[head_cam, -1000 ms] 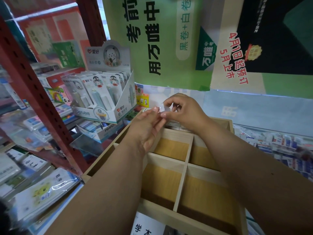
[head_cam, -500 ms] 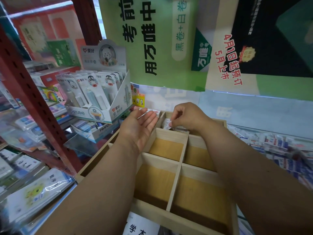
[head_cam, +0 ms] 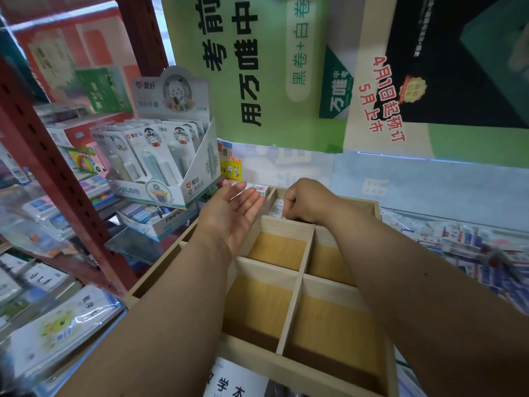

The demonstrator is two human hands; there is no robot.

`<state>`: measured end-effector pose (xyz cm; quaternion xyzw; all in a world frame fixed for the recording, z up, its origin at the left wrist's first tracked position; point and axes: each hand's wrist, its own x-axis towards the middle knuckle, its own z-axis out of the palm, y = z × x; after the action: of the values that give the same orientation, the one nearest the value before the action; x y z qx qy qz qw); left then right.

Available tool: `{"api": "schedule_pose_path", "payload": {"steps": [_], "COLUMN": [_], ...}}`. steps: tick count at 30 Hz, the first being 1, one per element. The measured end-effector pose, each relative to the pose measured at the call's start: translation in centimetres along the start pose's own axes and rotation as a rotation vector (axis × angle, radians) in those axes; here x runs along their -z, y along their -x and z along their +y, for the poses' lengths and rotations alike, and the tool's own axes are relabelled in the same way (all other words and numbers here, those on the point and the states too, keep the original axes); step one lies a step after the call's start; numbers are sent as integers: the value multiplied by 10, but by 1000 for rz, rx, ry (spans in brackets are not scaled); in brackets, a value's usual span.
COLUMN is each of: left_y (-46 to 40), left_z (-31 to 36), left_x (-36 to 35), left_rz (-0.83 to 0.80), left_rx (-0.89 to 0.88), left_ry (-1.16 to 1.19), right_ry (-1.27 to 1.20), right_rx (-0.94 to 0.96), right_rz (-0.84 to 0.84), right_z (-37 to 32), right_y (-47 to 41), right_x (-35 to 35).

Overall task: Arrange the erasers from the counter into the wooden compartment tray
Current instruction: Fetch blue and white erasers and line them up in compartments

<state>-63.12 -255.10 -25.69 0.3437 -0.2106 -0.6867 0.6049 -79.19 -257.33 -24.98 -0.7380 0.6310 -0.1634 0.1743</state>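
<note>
The wooden compartment tray [head_cam: 269, 269] lies in front of me, and its near compartments show bare wood. White erasers [head_cam: 275, 208] with printed sleeves lie in a far compartment, and more erasers [head_cam: 260, 190] sit in the far-left one. My right hand [head_cam: 307, 203] reaches into the far compartment, fingers curled down onto an eraser among the white ones. My left hand [head_cam: 233, 214] hovers over the tray's left side, palm up, fingers apart, holding nothing.
A heap of blue-and-white packaged erasers [head_cam: 472, 242] covers the counter to the right. A white display box [head_cam: 171, 170] of stationery packs stands to the left beside a red shelf post [head_cam: 57, 179]. Posters hang on the wall behind.
Both hands were joined over the tray's far edge. The right hand has dropped into the far compartment with the eraser, and the left has drawn back and turned palm up.
</note>
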Motion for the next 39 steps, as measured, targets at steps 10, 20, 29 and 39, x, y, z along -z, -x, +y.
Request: {"api": "schedule_pose_path", "payload": {"steps": [10, 20, 29, 39], "left_y": [2, 12, 12, 5], "left_z": [7, -5, -6, -10], "left_x": [7, -6, -7, -6], "left_rz": [-40, -114, -127, -101], "left_rx": [-49, -159, -202, -215], "left_ry": [-48, -268, -344, -386], "right_ry": [-260, 129, 83, 234], "right_rx": [51, -274, -368, -329], "right_rz": [128, 27, -163, -212], "right_z": [-11, 103, 129, 140], "right_y": [6, 82, 64, 37], "right_x": [30, 143, 110, 85]}}
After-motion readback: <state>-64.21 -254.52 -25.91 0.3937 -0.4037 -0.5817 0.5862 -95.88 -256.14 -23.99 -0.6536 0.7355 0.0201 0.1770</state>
